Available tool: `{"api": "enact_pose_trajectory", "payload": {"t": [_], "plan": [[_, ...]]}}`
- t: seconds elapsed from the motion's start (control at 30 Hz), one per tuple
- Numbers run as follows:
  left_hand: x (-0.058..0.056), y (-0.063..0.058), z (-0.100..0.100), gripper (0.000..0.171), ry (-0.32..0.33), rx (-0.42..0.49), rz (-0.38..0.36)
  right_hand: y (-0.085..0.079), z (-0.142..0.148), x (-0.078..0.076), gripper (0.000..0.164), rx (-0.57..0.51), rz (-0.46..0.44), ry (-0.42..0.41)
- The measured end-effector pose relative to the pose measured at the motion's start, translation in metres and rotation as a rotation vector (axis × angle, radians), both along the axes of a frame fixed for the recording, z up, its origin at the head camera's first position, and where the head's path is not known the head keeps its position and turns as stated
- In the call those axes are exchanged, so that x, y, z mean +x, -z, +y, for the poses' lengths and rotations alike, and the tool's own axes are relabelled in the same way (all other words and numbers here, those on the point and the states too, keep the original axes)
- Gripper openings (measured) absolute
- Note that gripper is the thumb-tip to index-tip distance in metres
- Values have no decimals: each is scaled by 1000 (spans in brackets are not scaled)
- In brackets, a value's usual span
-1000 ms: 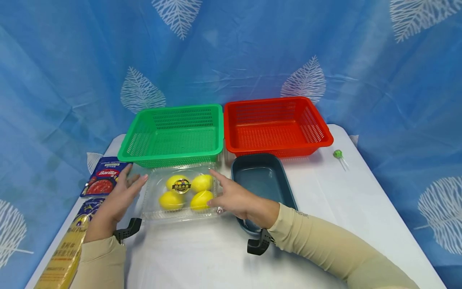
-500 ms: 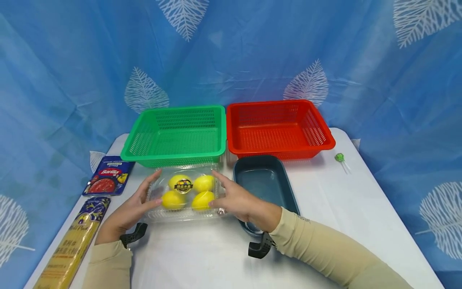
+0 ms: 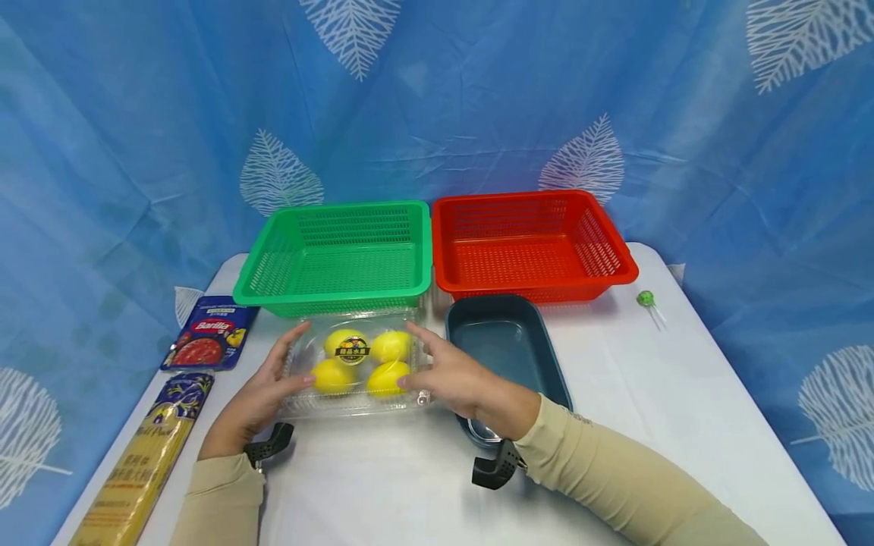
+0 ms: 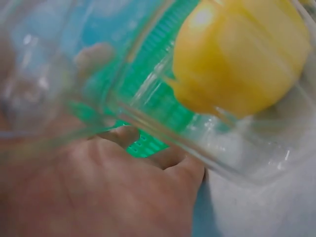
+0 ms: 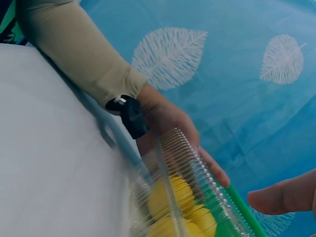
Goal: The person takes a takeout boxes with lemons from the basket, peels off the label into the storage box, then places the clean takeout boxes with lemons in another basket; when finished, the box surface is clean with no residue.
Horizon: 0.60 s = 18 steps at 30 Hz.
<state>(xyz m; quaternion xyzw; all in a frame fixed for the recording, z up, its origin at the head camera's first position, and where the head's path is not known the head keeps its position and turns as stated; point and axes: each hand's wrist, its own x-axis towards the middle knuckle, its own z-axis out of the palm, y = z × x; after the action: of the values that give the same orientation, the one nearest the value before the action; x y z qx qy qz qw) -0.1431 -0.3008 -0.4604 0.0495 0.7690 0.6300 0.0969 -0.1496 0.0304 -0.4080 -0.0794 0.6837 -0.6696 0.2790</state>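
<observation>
A clear plastic clamshell box (image 3: 352, 405) with several lemons (image 3: 391, 346) inside lies in front of the green basket. Its lid bears a black label. My left hand (image 3: 262, 390) grips the box's left side, thumb toward the front and index finger toward the back. In the left wrist view, the palm (image 4: 108, 192) sits close beneath the clear plastic, one lemon (image 4: 237, 59) above it. On the right side, my right hand (image 3: 464, 379) holds the box between thumb and fingers. One right-hand finger (image 5: 289, 194) shows at the edge of the right wrist view.
Behind the box stand a green basket (image 3: 331, 294) and a red basket (image 3: 536, 290). A dark blue dish (image 3: 508, 349) lies partly under the right forearm. At left are a Barilla sauce pouch (image 3: 210, 334) and a spaghetti pack (image 3: 143, 462); a green lollipop (image 3: 646, 299) lies far right.
My left hand has moved right, from beside the sauce pouch onto the box's left side. My right hand stays at the box's right side. The box keeps its place before the green basket.
</observation>
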Motion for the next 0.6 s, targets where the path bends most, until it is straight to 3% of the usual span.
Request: {"api": "enact_pose_trajectory", "payload": {"t": [0.2, 0.6], "plan": [[0, 2, 0, 98, 2, 20, -1, -3, 6, 2, 94, 12, 40, -30], [1, 0, 0, 97, 21, 32, -4, -22, 12, 0, 86, 215, 233, -58]]}}
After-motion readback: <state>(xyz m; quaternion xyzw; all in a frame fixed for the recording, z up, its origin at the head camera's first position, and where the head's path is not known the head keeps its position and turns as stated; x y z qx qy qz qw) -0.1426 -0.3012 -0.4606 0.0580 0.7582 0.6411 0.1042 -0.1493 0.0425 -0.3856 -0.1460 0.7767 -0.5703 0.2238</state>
